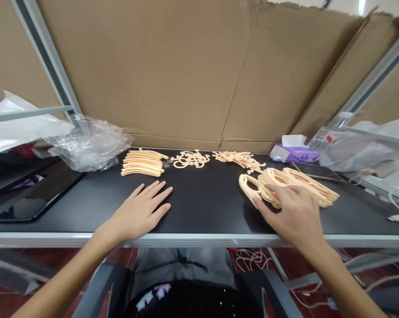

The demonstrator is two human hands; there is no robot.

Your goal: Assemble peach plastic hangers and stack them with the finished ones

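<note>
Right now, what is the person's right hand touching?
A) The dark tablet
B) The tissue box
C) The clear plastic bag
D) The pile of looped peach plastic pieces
D. The fingers of the right hand lie on top of the pile of looped peach plastic pieces.
</note>
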